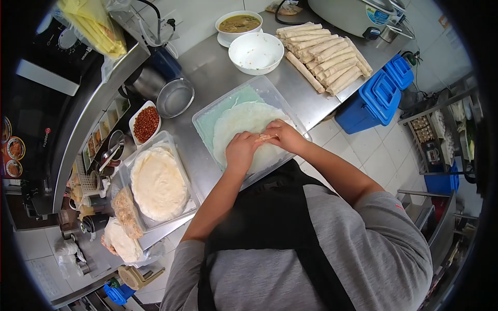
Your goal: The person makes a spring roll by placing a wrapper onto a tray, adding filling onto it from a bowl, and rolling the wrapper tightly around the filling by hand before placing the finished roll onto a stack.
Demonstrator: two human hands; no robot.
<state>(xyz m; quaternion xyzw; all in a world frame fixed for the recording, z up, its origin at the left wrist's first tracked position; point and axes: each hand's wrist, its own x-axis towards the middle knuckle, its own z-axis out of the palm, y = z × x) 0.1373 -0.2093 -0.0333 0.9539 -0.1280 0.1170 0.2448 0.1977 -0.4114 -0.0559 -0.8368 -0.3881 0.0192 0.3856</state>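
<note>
Over a stack of thin round wrappers, my left hand and my right hand meet with fingertips pinched together. Between them is a small pale orange strip of filling, lying across the top wrapper. Its exact makeup is too small to tell, and my fingers hide part of it. The wrappers rest on a pale green sheet in a clear plastic tray at the counter's front edge. Beyond the tray is a pile of rolled wrappers.
A white bowl with food specks and a bowl of soup stand behind the tray. To the left are a container of stacked wrappers, a dish of red-brown peanuts and a metal bowl. Blue bins stand right.
</note>
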